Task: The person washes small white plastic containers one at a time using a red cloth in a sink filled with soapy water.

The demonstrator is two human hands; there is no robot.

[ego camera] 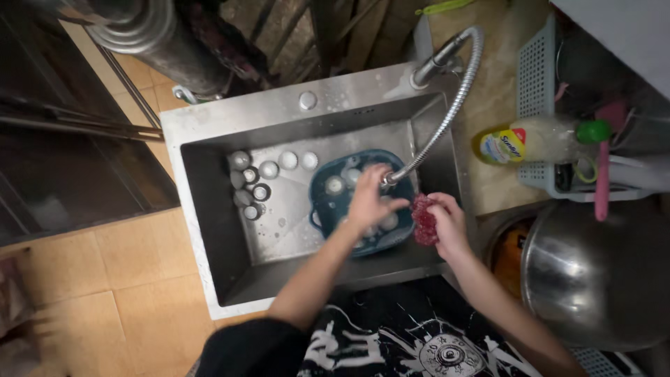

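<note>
View from above a steel sink (209, 230). The left hand (368, 199) reaches over a blue basket (322, 209) sitting at the sink's three o'clock side, its grip closed around the nozzle (388, 179) of a flexible spring hose (447, 112) that arcs down from the tap at one o'clock. The right hand (448, 223), just beside it at three o'clock, holds a dark red scrubber (423, 219) in a closed grip above the sink's right edge. Small round glass jars (252, 183) lie in the basket and clustered at the sink's nine o'clock. On the worktop at two o'clock lies a bottle of dish soap (541, 142); a large steel bowl (600, 272) sits at four o'clock.
</note>
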